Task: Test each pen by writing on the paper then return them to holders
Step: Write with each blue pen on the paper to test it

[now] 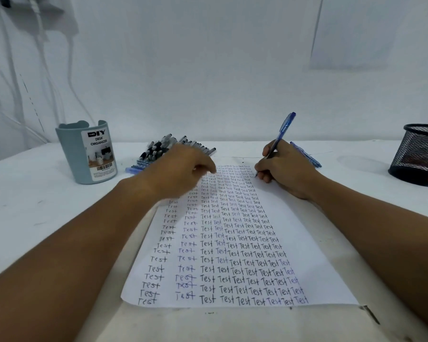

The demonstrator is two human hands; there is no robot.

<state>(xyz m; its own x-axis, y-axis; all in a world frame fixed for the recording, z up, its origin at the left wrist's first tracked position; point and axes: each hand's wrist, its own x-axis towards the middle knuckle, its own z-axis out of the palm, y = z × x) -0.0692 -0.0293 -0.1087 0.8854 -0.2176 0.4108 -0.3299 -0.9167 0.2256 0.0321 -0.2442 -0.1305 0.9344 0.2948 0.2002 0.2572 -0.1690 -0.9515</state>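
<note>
One blue pen (pixel 281 137) stood tilted in the right hand (pixel 286 172), pinched low on the barrel between thumb and fingers, its tip touching the paper (pixel 314 245) at the right end of an upper row of "Test" words. It looked light and stiff, with a smooth plastic barrel that could slip if held high, so the grip section near the tip seemed the sensible place to hold it; the capped end pointed up and away from the person. The left hand (pixel 183 170) lay over the sheet's upper left part with fingers loosely bent and somewhat blurred, apparently holding nothing, though whether it pressed on the paper could not be told. Just beyond it lay a heap of pens (pixel 167 150) with dark caps. More blue pens (pixel 307 155) lay behind the right hand. A grey-blue desk organizer (pixel 88 154) stood at the far left, a black mesh holder (pixel 419 156) far right, both on the white table (pixel 35 206).
</note>
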